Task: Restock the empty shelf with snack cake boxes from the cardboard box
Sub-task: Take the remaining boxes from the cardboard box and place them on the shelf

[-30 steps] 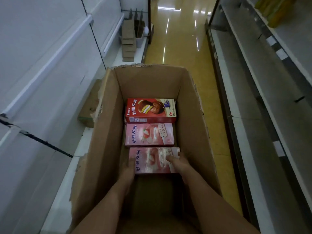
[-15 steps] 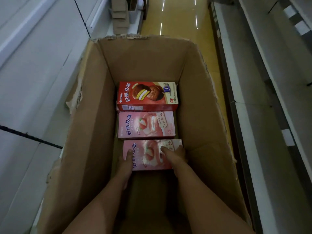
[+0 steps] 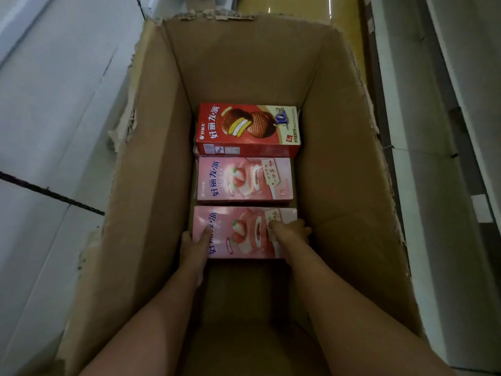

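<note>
Cardboard box [image 3: 151, 185] stands open-topped in an aisle, its upper edges torn and ragged, viewed from directly above. Three snack cake boxes lie flat on its floor in a single row running from near to far, long sides touching or almost touching.

Far position: red box [image 3: 248, 130], printed with chocolate-coated cakes, lying against or just short of the far wall of the carton; the exact gap cannot be told. Middle position: pink box [image 3: 245, 179], printed with a strawberry cake, just beside the red one. Near position: second pink box [image 3: 238, 232] of the same design, just beside the middle one.

Both forearms reach down into the carton from the near edge. Left hand [image 3: 193, 246] grips the left end of the near pink box, thumb laid on the printed top face, remaining fingers down the left side and out of sight. Right hand [image 3: 291, 233] grips the right end of the same box, thumb on the top face, fingers curled over the right edge. Whether the box is lifted clear of the carton floor cannot be told.

Bare carton floor shows between the near pink box and the near wall.

White shelving [image 3: 54, 118] runs along the left of the carton. Grey shelving [image 3: 433, 131] runs along the right. Glossy yellow floor [image 3: 298, 6] shows beyond the far edge.
</note>
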